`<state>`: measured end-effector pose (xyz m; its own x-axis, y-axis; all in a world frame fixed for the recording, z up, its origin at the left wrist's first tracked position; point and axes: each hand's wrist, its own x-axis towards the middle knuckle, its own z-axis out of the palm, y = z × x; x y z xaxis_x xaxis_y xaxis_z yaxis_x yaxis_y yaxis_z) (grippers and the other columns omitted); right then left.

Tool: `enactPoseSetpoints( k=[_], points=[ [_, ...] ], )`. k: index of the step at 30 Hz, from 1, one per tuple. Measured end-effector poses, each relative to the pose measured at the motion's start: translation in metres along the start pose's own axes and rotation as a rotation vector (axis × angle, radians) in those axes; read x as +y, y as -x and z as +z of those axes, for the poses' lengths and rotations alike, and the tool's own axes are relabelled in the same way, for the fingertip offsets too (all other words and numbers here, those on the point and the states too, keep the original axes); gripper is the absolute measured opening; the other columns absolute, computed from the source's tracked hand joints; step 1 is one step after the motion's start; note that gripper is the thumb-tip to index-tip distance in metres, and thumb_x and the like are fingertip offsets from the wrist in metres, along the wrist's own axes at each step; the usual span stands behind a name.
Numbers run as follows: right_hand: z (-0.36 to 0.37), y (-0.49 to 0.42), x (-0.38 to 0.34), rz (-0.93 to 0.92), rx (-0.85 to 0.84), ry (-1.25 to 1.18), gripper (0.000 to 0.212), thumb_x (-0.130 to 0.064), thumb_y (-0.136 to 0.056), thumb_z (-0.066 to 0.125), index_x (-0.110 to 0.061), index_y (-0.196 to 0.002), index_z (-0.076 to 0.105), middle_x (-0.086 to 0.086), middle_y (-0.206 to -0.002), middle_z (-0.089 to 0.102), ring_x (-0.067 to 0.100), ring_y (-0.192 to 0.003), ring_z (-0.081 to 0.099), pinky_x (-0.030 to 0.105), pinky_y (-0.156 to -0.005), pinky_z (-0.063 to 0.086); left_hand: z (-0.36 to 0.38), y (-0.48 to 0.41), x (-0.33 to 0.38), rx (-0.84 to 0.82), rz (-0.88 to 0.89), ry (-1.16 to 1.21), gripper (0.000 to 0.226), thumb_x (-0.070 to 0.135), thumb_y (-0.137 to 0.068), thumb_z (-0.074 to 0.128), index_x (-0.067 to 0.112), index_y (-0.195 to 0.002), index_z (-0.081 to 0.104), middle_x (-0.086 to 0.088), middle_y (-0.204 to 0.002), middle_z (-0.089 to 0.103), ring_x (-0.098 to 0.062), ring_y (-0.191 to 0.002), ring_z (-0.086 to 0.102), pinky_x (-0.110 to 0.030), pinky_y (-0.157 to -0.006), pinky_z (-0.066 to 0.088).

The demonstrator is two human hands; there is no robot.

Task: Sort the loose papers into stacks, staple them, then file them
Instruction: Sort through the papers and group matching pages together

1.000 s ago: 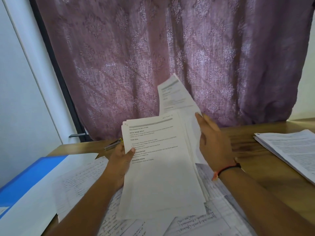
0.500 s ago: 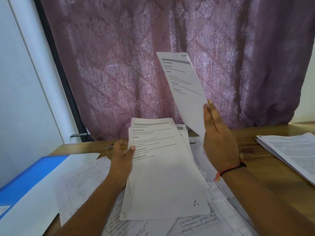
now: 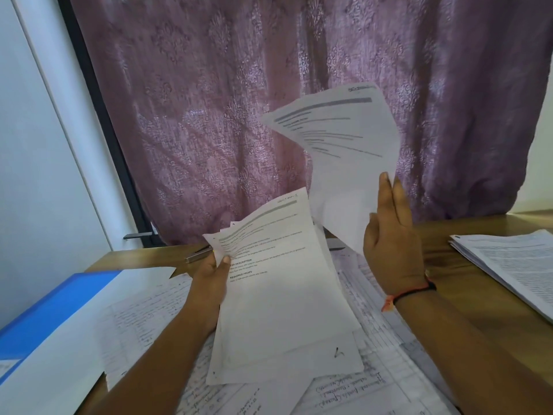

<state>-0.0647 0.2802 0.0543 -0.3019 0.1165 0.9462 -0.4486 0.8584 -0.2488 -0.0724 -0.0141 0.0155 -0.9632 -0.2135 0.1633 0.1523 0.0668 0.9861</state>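
white printed sheet (image 3: 344,145) curls high above the right hand (image 3: 392,244), which seems to pinch its lower edge with straight fingers (image 3: 389,199), while the left hand (image 3: 209,283) clamps a fanned bundle (image 3: 284,295) by its edge, so loose pages below that thumb could slide out.

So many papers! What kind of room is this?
Probably a home study or small office: a wooden desk covered in papers, a blue folder, and a curtain behind.
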Motion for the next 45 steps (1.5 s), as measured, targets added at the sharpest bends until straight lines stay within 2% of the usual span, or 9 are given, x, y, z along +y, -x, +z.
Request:
enactPoseSetpoints(
  k=[5,10,17,23,28,31,36,40,45],
  points=[
    [-0.005,-0.002,-0.011,0.08,0.024,0.034,0.065,0.004,-0.096,0.055,-0.004,-0.154,0.027,0.02,-0.157,0.033,0.019,-0.132,0.036,0.03,-0.09,0.044,-0.001,-0.002,-0.001,0.004,-0.06,0.036,0.023,0.033,-0.106,0.049,0.026,-0.124,0.062,0.006,-0.106,0.075,-0.017,-0.091,0.074,-0.025,-0.061,0.057],
    [-0.003,-0.002,-0.009,0.097,-0.093,0.0,0.065,0.0,-0.099,0.052,-0.012,-0.156,0.025,0.012,-0.161,0.028,0.003,-0.14,0.023,0.03,-0.104,0.036,-0.003,-0.003,-0.002,-0.004,-0.081,0.114,0.021,0.029,-0.106,0.049,0.03,-0.12,0.065,0.005,-0.105,0.077,-0.017,-0.092,0.075,-0.034,-0.071,0.061],
    [-0.004,-0.001,0.0,0.205,-0.195,0.001,0.063,-0.008,-0.102,0.048,-0.018,-0.158,0.02,0.004,-0.164,0.022,0.012,-0.147,0.024,0.016,-0.11,0.018,-0.003,-0.003,-0.001,-0.034,-0.095,0.136,0.018,0.031,-0.106,0.051,0.034,-0.115,0.066,0.009,-0.102,0.078,-0.017,-0.09,0.076,-0.037,-0.072,0.061],
    [-0.004,0.002,0.0,0.214,-0.145,0.094,0.062,-0.006,-0.102,0.049,-0.014,-0.157,0.02,0.008,-0.163,0.023,0.025,-0.14,0.039,0.022,-0.097,0.032,-0.003,-0.005,-0.008,0.012,0.021,-0.118,0.017,0.02,-0.103,0.057,0.019,-0.114,0.07,0.006,-0.098,0.078,-0.015,-0.09,0.076,-0.027,-0.073,0.061],
    [-0.002,0.004,0.002,0.143,-0.141,0.14,0.064,0.001,-0.098,0.054,-0.009,-0.155,0.027,0.012,-0.161,0.029,0.029,-0.134,0.047,0.023,-0.091,0.038,-0.001,-0.003,-0.011,-0.099,0.173,-0.37,0.024,0.011,-0.101,0.06,0.024,-0.119,0.069,0.032,-0.085,0.071,0.012,-0.083,0.069,-0.008,-0.068,0.053],
    [-0.002,0.006,0.004,0.139,-0.161,0.145,0.064,0.0,-0.098,0.054,-0.01,-0.155,0.027,0.011,-0.161,0.029,0.03,-0.134,0.048,0.022,-0.089,0.036,0.002,-0.001,-0.006,-0.189,0.208,-0.485,0.033,0.012,-0.098,0.064,0.026,-0.128,0.065,0.026,-0.11,0.069,0.017,-0.082,0.065,-0.003,-0.069,0.049],
    [0.001,0.006,0.007,0.118,-0.177,0.166,0.064,-0.002,-0.098,0.056,-0.008,-0.155,0.028,0.015,-0.159,0.032,0.035,-0.136,0.047,0.028,-0.094,0.038,0.004,0.0,-0.004,-0.27,0.209,-0.768,0.047,0.025,-0.099,0.064,0.026,-0.145,0.052,0.015,-0.134,0.056,-0.001,-0.104,0.054,-0.003,-0.074,0.037],
    [0.002,0.007,0.005,0.101,-0.181,0.127,0.063,0.001,-0.096,0.056,-0.006,-0.154,0.03,0.017,-0.157,0.034,0.038,-0.137,0.045,0.037,-0.096,0.044,0.004,-0.005,-0.008,-0.234,0.096,-0.916,0.047,0.043,-0.098,0.061,0.025,-0.141,0.058,0.003,-0.146,0.056,-0.021,-0.125,0.057,-0.029,-0.1,0.045],
    [0.003,0.007,0.006,0.105,-0.192,0.117,0.062,-0.001,-0.097,0.054,-0.008,-0.154,0.03,0.016,-0.158,0.033,0.037,-0.135,0.048,0.031,-0.096,0.04,0.006,-0.01,-0.012,-0.231,0.055,-0.965,0.049,0.044,-0.1,0.059,0.021,-0.143,0.056,-0.002,-0.148,0.053,-0.023,-0.128,0.055,-0.027,-0.099,0.042]
  ],
)
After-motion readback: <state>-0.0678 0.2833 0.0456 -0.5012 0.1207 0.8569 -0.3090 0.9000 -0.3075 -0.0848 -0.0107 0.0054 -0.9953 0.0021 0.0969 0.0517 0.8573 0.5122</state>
